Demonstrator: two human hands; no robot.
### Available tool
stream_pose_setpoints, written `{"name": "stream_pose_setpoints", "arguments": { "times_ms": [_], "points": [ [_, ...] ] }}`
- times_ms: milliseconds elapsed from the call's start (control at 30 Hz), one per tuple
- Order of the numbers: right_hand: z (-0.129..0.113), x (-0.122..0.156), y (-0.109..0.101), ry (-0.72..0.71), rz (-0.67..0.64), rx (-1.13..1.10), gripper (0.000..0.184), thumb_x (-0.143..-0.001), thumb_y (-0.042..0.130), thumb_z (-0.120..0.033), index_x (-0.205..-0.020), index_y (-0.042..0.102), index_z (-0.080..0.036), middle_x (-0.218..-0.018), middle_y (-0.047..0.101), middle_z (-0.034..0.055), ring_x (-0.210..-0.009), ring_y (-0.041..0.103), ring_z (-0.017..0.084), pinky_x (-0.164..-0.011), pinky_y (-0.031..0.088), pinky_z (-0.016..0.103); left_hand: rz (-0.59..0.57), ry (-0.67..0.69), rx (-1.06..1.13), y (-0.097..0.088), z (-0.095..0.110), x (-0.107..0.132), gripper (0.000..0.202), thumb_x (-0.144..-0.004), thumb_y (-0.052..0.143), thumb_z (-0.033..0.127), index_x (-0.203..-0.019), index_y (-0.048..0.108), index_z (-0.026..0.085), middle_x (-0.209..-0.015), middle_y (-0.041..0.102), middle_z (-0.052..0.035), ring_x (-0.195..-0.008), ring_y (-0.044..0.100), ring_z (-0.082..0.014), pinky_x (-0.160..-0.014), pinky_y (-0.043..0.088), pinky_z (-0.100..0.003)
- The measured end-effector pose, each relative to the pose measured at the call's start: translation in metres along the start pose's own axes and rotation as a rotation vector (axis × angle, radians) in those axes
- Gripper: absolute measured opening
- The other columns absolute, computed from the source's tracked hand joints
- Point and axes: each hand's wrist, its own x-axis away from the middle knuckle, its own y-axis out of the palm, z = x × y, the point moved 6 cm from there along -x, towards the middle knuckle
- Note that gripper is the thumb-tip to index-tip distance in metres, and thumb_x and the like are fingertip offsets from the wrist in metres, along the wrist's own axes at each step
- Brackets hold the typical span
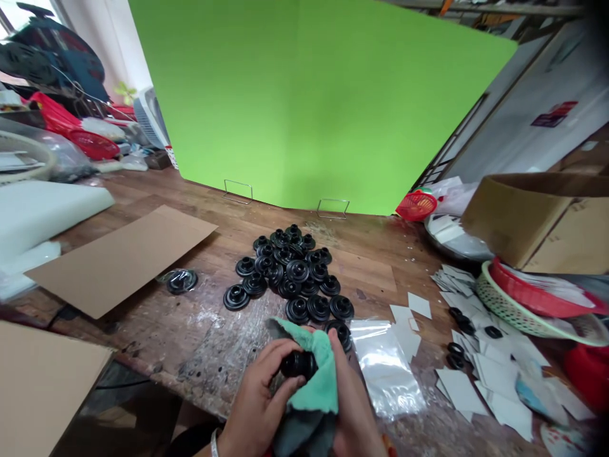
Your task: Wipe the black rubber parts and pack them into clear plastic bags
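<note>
Nearest the lens: left hand [259, 397], fingers curled and grasping a small round black rubber part [298, 364]. Right hand [349, 406] beside it, draped in a teal and grey cleaning cloth [314, 384] and clenched about that cloth, cupping the part from the other side. Part held just above the near edge of a worn, scratched brown wooden table [200, 330], streaked with pale scuffs.

Just beyond the hands, a heap of black round ribbed rubber parts [290, 273], many touching or overlapping, a few loose at the edges. Left of the heap, apart from it, one flat black ring in a clear wrapper [181, 280]. Further left, a flat sheet of brown cardboard [121, 257] lying on the wood, with a white foam block [42, 212] behind it. Right of the hands, a stack of clear plastic bags [385, 365], then scattered white paper squares [480, 368] with a few small black rings [459, 355] among them. At the far right, a pale green woven basket [504, 308] with a red basket [537, 295] nested inside, and an open brown cardboard box [537, 216] behind.

Upright across the back of the table, a large bright green backdrop panel [309, 101] on thin wire stands. Cluttered red baskets and bags to its left; a pale wall to its right.
</note>
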Motion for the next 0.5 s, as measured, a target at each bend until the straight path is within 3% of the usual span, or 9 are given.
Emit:
{"name": "stream_pose_setpoints", "arguments": {
  "times_ms": [67, 133, 200, 267, 367, 433, 500],
  "points": [
    [0.012, 0.007, -0.008, -0.012, 0.124, 0.06, 0.06, -0.089, 0.032, -0.062, -0.129, 0.049, -0.022, -0.132, 0.054, 0.0073, -0.124, 0.047, 0.023, -0.101, 0.042, 0.037, 0.003, -0.012, 0.031, 0.005, -0.003, -0.003, 0.026, -0.086, 0.055, 0.024, -0.111, 0.06, 0.025, -0.118, 0.06, -0.0067, -0.11, 0.056, -0.0209, -0.097, 0.044, -0.034],
    [0.014, 0.013, -0.013, -0.089, 0.165, 0.225, 0.059, -0.088, 0.043, -0.057, -0.136, 0.041, -0.024, -0.141, 0.045, 0.0047, -0.13, 0.04, 0.023, -0.106, 0.035, 0.035, 0.008, -0.022, 0.048, 0.009, -0.006, -0.006, 0.026, -0.086, 0.054, 0.025, -0.111, 0.06, 0.023, -0.117, 0.061, -0.0075, -0.109, 0.057, -0.0212, -0.096, 0.045, -0.035],
    [0.005, 0.018, -0.018, -0.177, 0.124, 0.4, 0.055, -0.086, 0.051, -0.05, -0.134, 0.044, -0.024, -0.133, 0.052, 0.0053, -0.121, 0.049, 0.023, -0.101, 0.039, 0.033, 0.02, -0.032, 0.016, 0.008, -0.01, -0.008, 0.026, -0.085, 0.054, 0.027, -0.11, 0.059, 0.022, -0.115, 0.062, -0.0077, -0.107, 0.058, -0.0221, -0.096, 0.046, -0.036],
    [-0.014, 0.022, -0.031, -0.22, 0.092, 0.535, 0.043, -0.085, 0.054, -0.045, -0.121, 0.055, -0.022, -0.11, 0.065, 0.0045, -0.098, 0.061, 0.021, -0.086, 0.048, 0.028, 0.038, -0.024, -0.074, 0.0, -0.017, -0.012, 0.026, -0.085, 0.054, 0.033, -0.108, 0.059, 0.022, -0.113, 0.063, -0.0073, -0.105, 0.059, -0.0231, -0.093, 0.048, -0.038],
    [-0.057, 0.033, -0.085, -0.21, 0.221, 0.723, 0.031, -0.085, 0.054, -0.045, -0.101, 0.063, -0.02, -0.081, 0.068, 0.0007, -0.071, 0.062, 0.017, -0.065, 0.048, 0.023, 0.097, 0.04, -0.311, -0.027, -0.031, -0.027, 0.031, -0.083, 0.054, 0.045, -0.105, 0.058, 0.023, -0.111, 0.062, -0.0068, -0.1, 0.06, -0.0246, -0.089, 0.05, -0.04],
    [-0.083, 0.049, -0.141, -0.173, 0.395, 0.944, 0.032, -0.084, 0.054, -0.046, -0.1, 0.064, -0.02, -0.083, 0.068, 0.0019, -0.074, 0.062, 0.018, -0.067, 0.047, 0.026, 0.144, 0.109, -0.524, -0.046, -0.042, -0.04, 0.036, -0.08, 0.053, 0.053, -0.099, 0.06, 0.024, -0.107, 0.063, -0.0071, -0.099, 0.06, -0.0272, -0.093, 0.047, -0.045],
    [-0.093, 0.065, -0.196, -0.075, 0.446, 1.168, 0.033, -0.083, 0.052, -0.047, -0.097, 0.065, -0.02, -0.086, 0.069, 0.0042, -0.077, 0.062, 0.02, -0.069, 0.047, 0.029, 0.164, 0.118, -0.692, -0.061, -0.055, -0.053, 0.04, -0.081, 0.047, 0.059, -0.095, 0.06, 0.024, -0.103, 0.063, -0.0062, -0.094, 0.061, -0.0276, -0.089, 0.048, -0.046]
  ]
}}
